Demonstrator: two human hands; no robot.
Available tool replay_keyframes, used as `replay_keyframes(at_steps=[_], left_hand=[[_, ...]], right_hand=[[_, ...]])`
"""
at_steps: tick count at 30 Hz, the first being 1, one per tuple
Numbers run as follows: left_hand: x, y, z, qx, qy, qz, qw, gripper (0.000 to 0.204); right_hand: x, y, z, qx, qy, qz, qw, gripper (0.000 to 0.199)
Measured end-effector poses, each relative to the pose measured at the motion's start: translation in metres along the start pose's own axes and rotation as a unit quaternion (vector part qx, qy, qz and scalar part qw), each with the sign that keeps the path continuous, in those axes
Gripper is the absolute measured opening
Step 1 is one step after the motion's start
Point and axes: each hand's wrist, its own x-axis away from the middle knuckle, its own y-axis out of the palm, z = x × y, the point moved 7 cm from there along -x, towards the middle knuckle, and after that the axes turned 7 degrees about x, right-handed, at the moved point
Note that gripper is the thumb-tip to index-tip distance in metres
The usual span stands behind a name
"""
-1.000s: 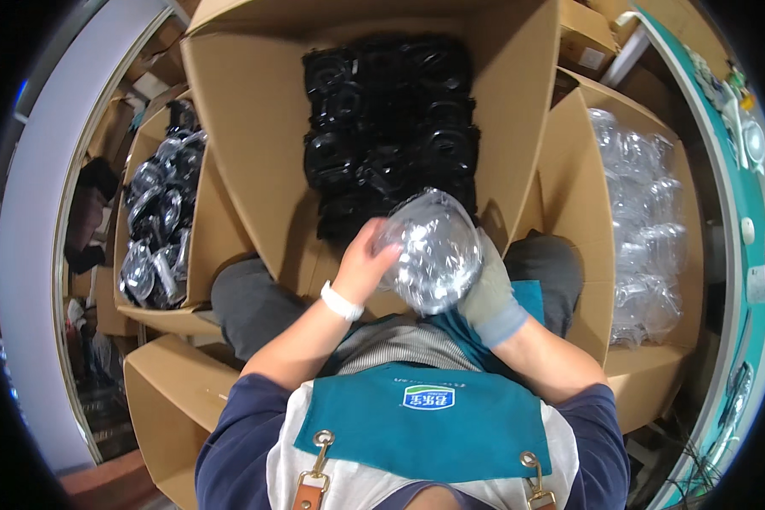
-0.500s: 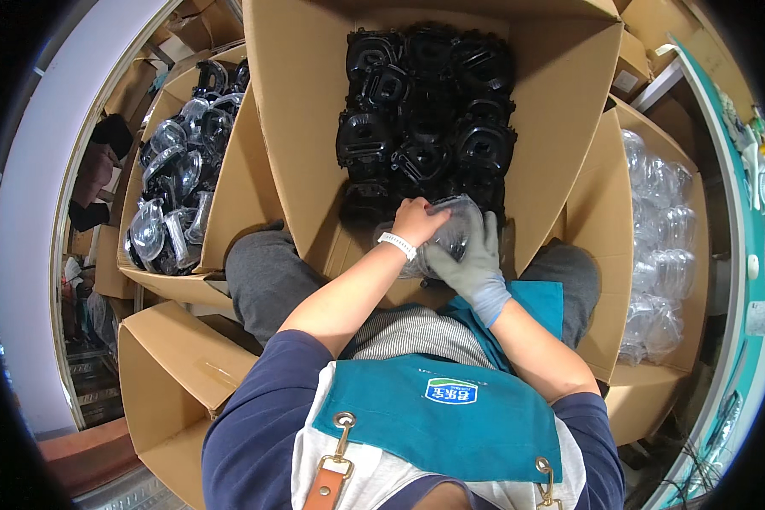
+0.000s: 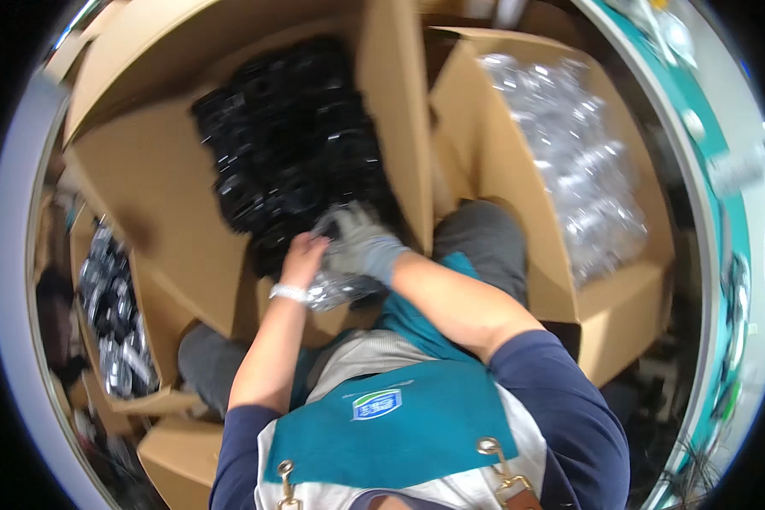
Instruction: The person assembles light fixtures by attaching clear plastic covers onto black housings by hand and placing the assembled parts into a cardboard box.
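My left hand (image 3: 303,258), bare and with a white band at the wrist, pinches the left side of a clear plastic shell (image 3: 330,291). From the other side my right hand (image 3: 361,245), in a grey glove, has its fingers bent over the same shell. Motion blur and the fingers hide part of its shape. Just beyond both hands, black moulded plastic parts (image 3: 293,144) lie packed in rows inside a large cardboard box (image 3: 157,161).
At the right, a cardboard box (image 3: 625,314) holds stacked clear plastic shells (image 3: 569,153). A box of mixed clear and black parts (image 3: 115,314) stands at the left, above another carton (image 3: 178,459). A teal-edged shelf (image 3: 697,127) curves along the far right.
The view has swung to the right, so the boxes appear shifted left and tilted. Both hands still hold the clear shell, close to the near end of the black parts.
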Motion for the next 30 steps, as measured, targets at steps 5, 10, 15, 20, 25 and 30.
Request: replay_keyframes(at_steps=[5,10,15,20,25,30], left_hand=[[-0.023,-0.005,-0.078,0.176,0.038,0.009,0.984,0.044],[-0.012,0.002,-0.059,0.126,0.006,0.027,0.992,0.041],[-0.005,-0.002,-0.06,0.09,0.025,0.049,0.994,0.043],[-0.003,0.006,-0.058,0.125,0.009,0.039,0.991,0.043],[0.005,0.0,-0.057,0.126,-0.017,0.036,0.991,0.042],[0.008,0.009,-0.053,0.164,-0.02,0.075,0.983,0.041]], right_hand=[[0.044,-0.07,-0.029,-0.008,-0.011,0.022,1.0,0.094],[0.149,-0.233,0.011,-0.235,-0.073,0.148,0.958,0.033],[0.196,-0.338,0.271,-0.256,0.203,0.502,0.801,0.047],[0.253,-0.369,0.471,-0.077,0.288,0.54,0.787,0.08],[0.267,-0.386,0.55,0.074,0.514,0.419,0.745,0.084],[0.261,-0.379,0.607,0.049,0.617,0.301,0.726,0.084]])
